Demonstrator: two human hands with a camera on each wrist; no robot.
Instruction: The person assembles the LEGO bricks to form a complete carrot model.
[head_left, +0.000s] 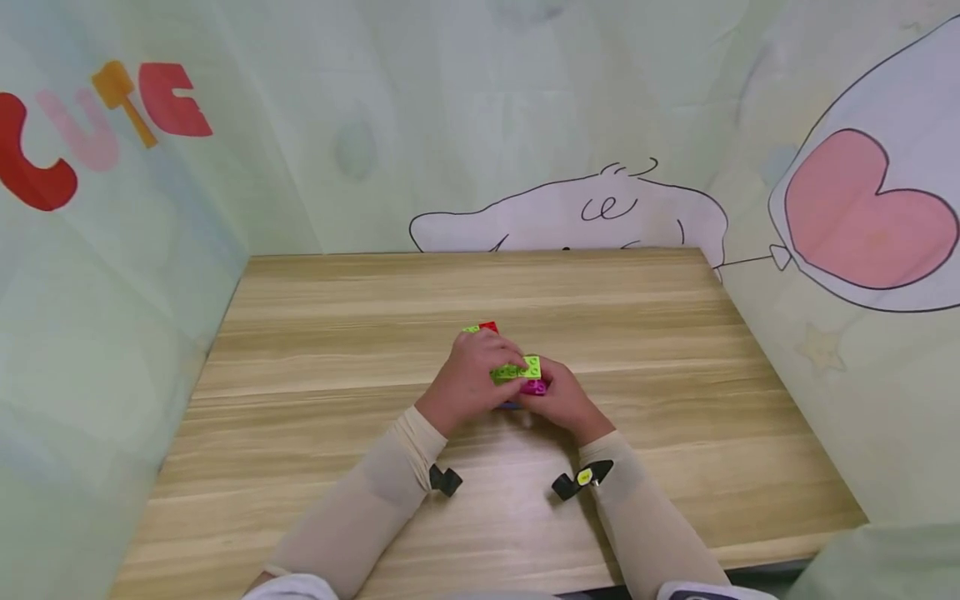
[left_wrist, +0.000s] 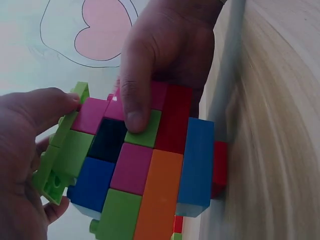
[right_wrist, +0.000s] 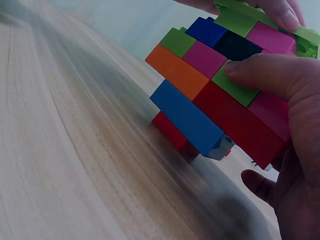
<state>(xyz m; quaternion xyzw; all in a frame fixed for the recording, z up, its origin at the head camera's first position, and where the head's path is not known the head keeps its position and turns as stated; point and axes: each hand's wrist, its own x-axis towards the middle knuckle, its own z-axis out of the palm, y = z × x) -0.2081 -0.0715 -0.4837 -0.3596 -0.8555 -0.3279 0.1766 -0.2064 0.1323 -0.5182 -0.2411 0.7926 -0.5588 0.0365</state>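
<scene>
A stacked wall of toy building bricks (left_wrist: 132,167) in pink, lime, dark, blue, orange and red stands between both hands. My right hand (head_left: 566,404) grips its right side, the thumb pressed on a lime brick (right_wrist: 235,82). With my left hand (head_left: 468,379) I pinch a thin lime brick (head_left: 531,367) along the top of the wall; whether it is fully seated cannot be told. Underneath are a long blue brick (right_wrist: 187,117) and a red brick (right_wrist: 172,132), close to the tabletop. Fingers hide part of the stack in the head view.
Wood-grain tabletop (head_left: 337,333) surrounds the hands. Beyond the left hand a small red brick (head_left: 488,326) shows beside a lime piece; whether they join the stack cannot be told. Printed cloth walls (head_left: 360,108) stand behind and at both sides.
</scene>
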